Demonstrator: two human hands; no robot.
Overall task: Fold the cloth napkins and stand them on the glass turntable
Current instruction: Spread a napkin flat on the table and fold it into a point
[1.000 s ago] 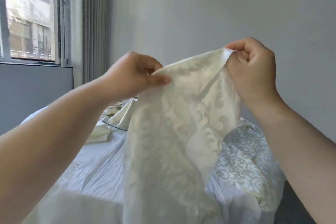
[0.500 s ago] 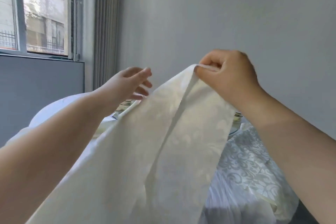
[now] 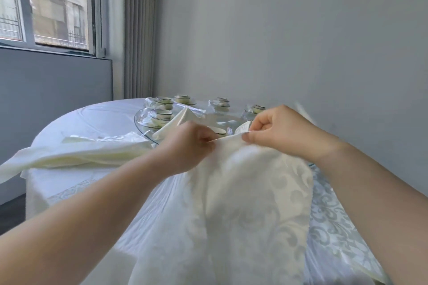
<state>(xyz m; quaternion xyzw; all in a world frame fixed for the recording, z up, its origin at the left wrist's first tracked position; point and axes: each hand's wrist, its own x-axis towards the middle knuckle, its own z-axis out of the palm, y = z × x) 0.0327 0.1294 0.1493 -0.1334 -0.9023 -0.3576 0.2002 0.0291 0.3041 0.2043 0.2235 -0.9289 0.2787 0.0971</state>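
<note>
A: Napkin [image 3: 252, 203] at 6 o'clock?
B: Woven cloth, cream, damask scrollwork, soft satin sheen.
A: Tablecloth [image 3: 102, 115] at 9 o'clock?
B: Smooth white cloth, faint lustre; patterned band along the drop.
A: Turntable [image 3: 139, 127] at 11 o'clock?
B: Clear glass, glossy, polished rim.
A: Bowls [image 3: 163, 114] on it?
B: Glazed white ceramic, dark rim line, some under crinkled clear film.
A: Wall [image 3: 301, 30] at 1 o'clock?
B: Painted, matt grey, smooth.

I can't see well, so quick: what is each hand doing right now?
Left hand: closed, pinching the napkin.
Right hand: closed, pinching the same napkin.
</note>
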